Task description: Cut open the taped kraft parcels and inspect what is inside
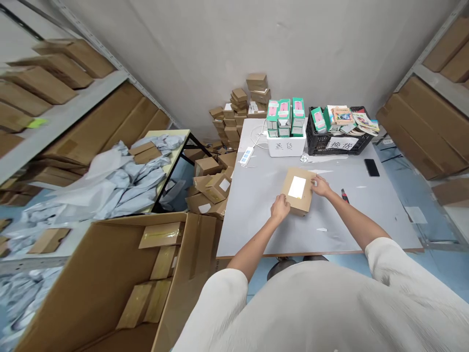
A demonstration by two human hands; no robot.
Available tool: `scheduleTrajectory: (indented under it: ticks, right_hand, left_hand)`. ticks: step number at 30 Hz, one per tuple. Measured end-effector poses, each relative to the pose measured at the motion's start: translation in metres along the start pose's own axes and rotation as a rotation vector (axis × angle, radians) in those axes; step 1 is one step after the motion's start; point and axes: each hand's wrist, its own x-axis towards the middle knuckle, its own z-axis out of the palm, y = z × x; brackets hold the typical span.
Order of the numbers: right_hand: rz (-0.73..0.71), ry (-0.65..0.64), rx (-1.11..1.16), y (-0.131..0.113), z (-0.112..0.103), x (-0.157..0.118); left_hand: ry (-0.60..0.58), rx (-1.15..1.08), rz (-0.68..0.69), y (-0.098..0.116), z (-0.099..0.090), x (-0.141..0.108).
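Observation:
A small brown cardboard box (302,202) with a white label on top rests on the grey table (252,215). My left hand (280,207) grips its near left side, fingers curled at the edge. On the far right side, my right hand (320,186) holds the box with thumb and fingers bent against it. Just right of the box lies a red and black utility knife (345,196). Small white paper scraps (322,230) are scattered about the tabletop.
Behind the box stand a white bin (287,146) of green and pink boxes and a black crate (335,145) of booklets. A phone (372,167) and a power strip (246,156) lie on the table. A large open carton (198,244) holding taped boxes stands left.

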Motion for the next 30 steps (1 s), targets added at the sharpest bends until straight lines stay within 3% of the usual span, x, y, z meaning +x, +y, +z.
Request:
scheduleTrajectory:
  ticks: [7, 11, 18, 26, 28, 30]
  right_hand:
    - [-0.086, -0.132, -0.125, -0.003, -0.010, 0.044]
    - [-0.058, -0.105, -0.139, 0.008, -0.014, 0.051]
    - [0.116, -0.098, -0.106, 0.036, -0.021, 0.033]
    - [0.050, -0.354, 0.039, 0.053, -0.018, -0.008]
    - [0.070, -0.334, 0.052, 0.054, -0.017, -0.008]
    - [0.111, -0.234, 0.080, 0.053, -0.015, -0.004]
  left_hand:
    - [0.057, 0.010, -0.075, 0.001, 0.000, 0.004]
    - [0.089, 0.003, -0.068, -0.003, -0.002, 0.013]
    - [0.141, -0.089, -0.021, -0.003, -0.010, 0.042]
    - [0.117, -0.236, 0.080, -0.006, -0.017, 0.067]
    - [0.127, -0.259, 0.068, -0.008, -0.017, 0.071]
    - [0.139, -0.278, 0.035, -0.007, -0.017, 0.077]
